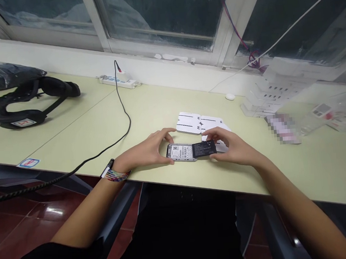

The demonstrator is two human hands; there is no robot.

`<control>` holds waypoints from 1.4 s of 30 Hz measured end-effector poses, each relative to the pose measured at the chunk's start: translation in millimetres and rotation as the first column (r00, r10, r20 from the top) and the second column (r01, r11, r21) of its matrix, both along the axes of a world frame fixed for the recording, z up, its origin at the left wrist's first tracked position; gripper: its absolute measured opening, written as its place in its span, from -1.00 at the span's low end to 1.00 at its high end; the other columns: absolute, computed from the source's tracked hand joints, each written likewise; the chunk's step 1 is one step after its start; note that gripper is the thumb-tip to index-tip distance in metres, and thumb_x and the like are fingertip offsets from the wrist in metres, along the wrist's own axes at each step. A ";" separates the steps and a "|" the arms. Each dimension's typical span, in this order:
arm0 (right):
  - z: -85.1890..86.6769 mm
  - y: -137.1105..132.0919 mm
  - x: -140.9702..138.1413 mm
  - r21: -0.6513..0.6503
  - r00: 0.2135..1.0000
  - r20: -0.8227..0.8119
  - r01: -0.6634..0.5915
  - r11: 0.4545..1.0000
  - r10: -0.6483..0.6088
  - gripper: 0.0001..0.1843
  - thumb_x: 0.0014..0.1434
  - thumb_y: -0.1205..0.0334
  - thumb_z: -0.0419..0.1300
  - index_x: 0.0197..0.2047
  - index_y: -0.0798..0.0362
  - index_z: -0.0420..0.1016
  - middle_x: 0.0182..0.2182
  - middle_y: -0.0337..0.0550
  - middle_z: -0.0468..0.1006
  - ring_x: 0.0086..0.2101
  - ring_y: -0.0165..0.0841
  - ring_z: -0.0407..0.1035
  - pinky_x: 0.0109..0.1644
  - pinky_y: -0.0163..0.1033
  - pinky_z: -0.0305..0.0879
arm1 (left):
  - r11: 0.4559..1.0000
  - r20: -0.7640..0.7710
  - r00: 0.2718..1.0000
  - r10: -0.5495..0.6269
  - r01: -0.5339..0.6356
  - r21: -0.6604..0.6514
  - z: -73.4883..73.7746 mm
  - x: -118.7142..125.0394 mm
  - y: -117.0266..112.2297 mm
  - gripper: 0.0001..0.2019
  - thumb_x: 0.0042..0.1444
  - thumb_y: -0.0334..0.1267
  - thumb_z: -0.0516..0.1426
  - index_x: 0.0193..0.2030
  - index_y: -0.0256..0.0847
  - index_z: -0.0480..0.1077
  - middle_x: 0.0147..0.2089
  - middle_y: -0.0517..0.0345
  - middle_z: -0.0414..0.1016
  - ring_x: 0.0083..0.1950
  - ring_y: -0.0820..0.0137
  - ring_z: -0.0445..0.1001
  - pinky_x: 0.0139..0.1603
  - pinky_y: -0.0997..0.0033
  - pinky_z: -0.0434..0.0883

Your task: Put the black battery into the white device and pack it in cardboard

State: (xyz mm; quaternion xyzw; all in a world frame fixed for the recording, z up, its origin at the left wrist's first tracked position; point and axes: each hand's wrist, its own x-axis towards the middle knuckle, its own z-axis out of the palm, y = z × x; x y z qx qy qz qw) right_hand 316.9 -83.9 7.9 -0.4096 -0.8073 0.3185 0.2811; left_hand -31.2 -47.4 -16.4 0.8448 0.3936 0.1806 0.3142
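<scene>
A small flat electronic device (182,151), grey with a white printed label and a code on it, lies low over the table's front part. My left hand (150,150) is closed on its left end, thumb at the near edge and fingers at the far side. In my right hand (229,147) a black flat battery (203,148) with fine print is pinched by its right end. The battery's left edge meets or overlaps the device's right end; whether it touches is hard to tell. Just beyond lie white rounded covers (188,122) with dark lines.
A black cable (127,121) crosses the table on the left to a power strip (119,81) by the wall. A black headset (29,104) sits at far left. White stacked boxes (272,91), a round white object (230,96) and plastic bags (343,111) are on the right.
</scene>
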 end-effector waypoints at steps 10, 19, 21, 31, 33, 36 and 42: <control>-4.2 2.5 -48.4 -0.030 0.960 -0.279 -0.010 0.999 0.002 -0.19 0.13 0.32 0.44 0.40 -0.17 0.33 0.05 -0.10 0.55 0.12 -0.13 0.56 0.37 0.18 0.48 | 1.000 0.044 0.999 -0.023 0.022 0.020 -3.0 -1.2 1.6 -0.02 0.10 -0.02 0.46 0.58 0.09 0.10 0.24 0.00 0.52 0.36 -0.03 0.44 0.42 -0.05 0.33; -12.6 2.7 -84.9 0.219 0.997 -0.036 -0.063 0.974 0.072 -0.17 0.29 0.24 0.33 0.56 -0.20 0.20 0.20 -0.04 0.63 0.17 -0.06 0.55 0.29 0.20 0.52 | 1.000 0.038 0.999 -0.011 0.011 0.004 1.1 0.3 0.0 -0.03 0.09 0.01 0.46 0.57 0.09 0.12 0.23 -0.02 0.51 0.35 -0.05 0.44 0.36 -0.04 0.38; -17.0 3.5 -86.5 0.205 0.996 0.008 -0.089 0.975 0.089 -0.18 0.34 0.21 0.33 0.57 -0.21 0.17 0.24 -0.03 0.62 0.20 -0.05 0.54 0.31 0.22 0.48 | 1.000 0.024 1.000 -0.011 0.011 0.002 2.9 0.9 -0.6 -0.05 0.11 0.01 0.45 0.57 0.10 0.12 0.26 -0.02 0.49 0.36 -0.06 0.42 0.36 -0.05 0.37; -32.6 0.1 -77.2 0.324 0.985 0.129 -0.148 0.934 0.112 -0.78 0.49 0.23 0.23 0.11 -0.16 0.64 0.20 -0.17 0.67 0.35 -0.05 0.35 0.39 0.30 0.38 | 0.999 0.025 0.999 -0.033 0.033 0.016 -0.1 0.9 0.6 -0.02 0.12 0.08 0.45 0.58 0.12 0.09 0.30 -0.02 0.49 0.42 -0.07 0.37 0.42 -0.07 0.31; -34.3 -0.7 -73.9 0.362 0.983 0.150 -0.156 0.919 0.107 -0.74 0.52 0.24 0.19 0.13 -0.16 0.67 0.26 -0.20 0.65 0.40 -0.02 0.29 0.40 0.36 0.35 | 0.999 0.038 0.999 -0.030 0.030 0.018 -0.2 0.8 0.6 -0.02 0.10 0.09 0.46 0.58 0.12 0.12 0.29 -0.01 0.50 0.41 -0.06 0.39 0.41 -0.06 0.32; -35.3 -3.0 -69.8 0.413 0.973 0.206 -0.181 0.893 0.102 -0.68 0.52 0.24 0.18 0.22 -0.14 0.66 0.30 -0.20 0.63 0.43 0.01 0.26 0.40 0.38 0.34 | 0.999 0.029 0.999 -0.030 0.029 0.019 0.0 0.5 0.6 -0.03 0.11 0.09 0.46 0.58 0.12 0.11 0.29 -0.01 0.50 0.40 -0.06 0.40 0.41 -0.06 0.32; -33.7 -3.9 -68.1 0.423 0.962 0.245 -0.216 0.880 0.119 -0.59 0.51 0.24 0.17 0.34 -0.18 0.59 0.35 -0.23 0.58 0.46 -0.01 0.23 0.44 0.40 0.30 | 0.999 0.026 0.999 -0.038 0.038 0.025 -1.4 -0.8 2.3 -0.03 0.12 0.03 0.46 0.57 0.11 0.08 0.27 -0.01 0.50 0.38 -0.04 0.41 0.45 -0.11 0.29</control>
